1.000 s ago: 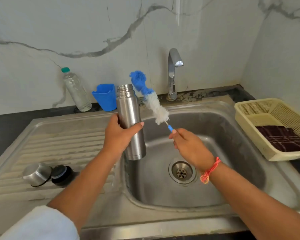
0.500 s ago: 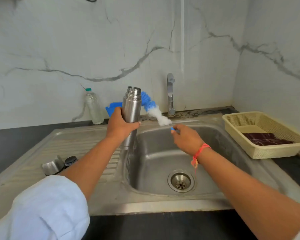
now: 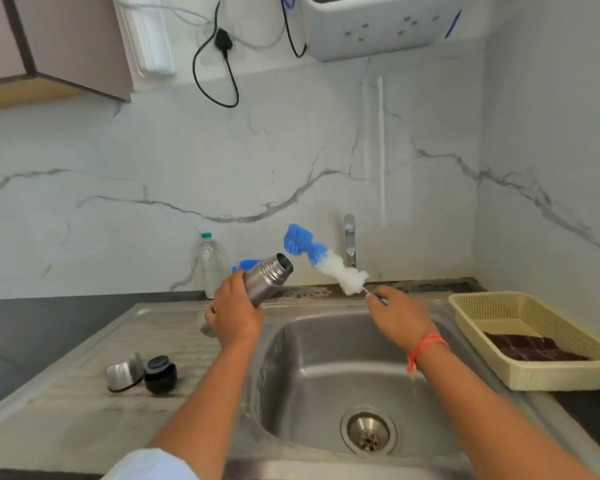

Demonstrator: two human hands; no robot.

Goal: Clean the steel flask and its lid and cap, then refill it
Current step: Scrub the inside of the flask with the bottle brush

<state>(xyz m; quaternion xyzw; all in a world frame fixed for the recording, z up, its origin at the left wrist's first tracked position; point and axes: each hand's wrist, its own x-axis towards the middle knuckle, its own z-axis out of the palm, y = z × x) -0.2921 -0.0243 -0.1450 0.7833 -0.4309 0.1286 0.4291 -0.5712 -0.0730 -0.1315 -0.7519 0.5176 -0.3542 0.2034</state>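
My left hand (image 3: 234,315) grips the steel flask (image 3: 267,277) round its body, tilted so its open mouth points up and to the right. My right hand (image 3: 397,315) holds the thin handle of a bottle brush (image 3: 321,263) with a blue tip and white bristles; the brush head hangs just right of the flask's mouth, outside it. The steel cap (image 3: 123,372) and the black lid (image 3: 160,373) lie side by side on the draining board (image 3: 84,403) at the left.
The sink basin (image 3: 326,368) with its drain (image 3: 368,433) is below my hands, the tap (image 3: 350,239) behind. A plastic bottle (image 3: 210,263) and a blue container (image 3: 246,264) stand by the wall. A cream basket (image 3: 530,337) holding a dark cloth sits at the right.
The camera has tipped upward. The flask has gone from upright to tilted with its mouth toward the brush, and the brush has come clear of the flask's neck, now raised to its right.
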